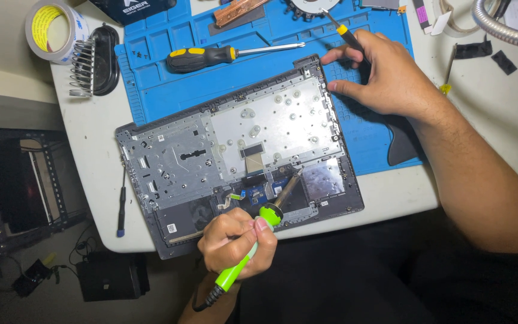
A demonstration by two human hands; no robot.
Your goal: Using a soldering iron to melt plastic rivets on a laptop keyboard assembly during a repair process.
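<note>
A: Left hand (237,243), fingers?

B: Wrapped tight around a green-handled soldering iron (258,240), lower centre of frame. Tip points up-right and sits over the small blue circuit board (263,191) in the lower part of the laptop base (235,150). Can't tell if the tip touches.

A: Right hand (385,75)?

B: Upper right. Fingers pinch a thin black screwdriver with a yellow collar (346,35), shaft sticking up toward the top edge. Thumb tip is at the laptop base's upper right corner.

A: Where's the laptop base?

B: Centre, tilted, opened up with the metal keyboard plate showing. Upper part lies on the blue mat (379,144), lower part on the white table (91,138).

A: Around it?

B: Yellow-and-black screwdriver (223,55) on the mat above it. Tape roll (55,29) at upper left, black stand with a metal coil (94,63) just beside it. Slim dark screwdriver (121,207) at the table's left edge.
</note>
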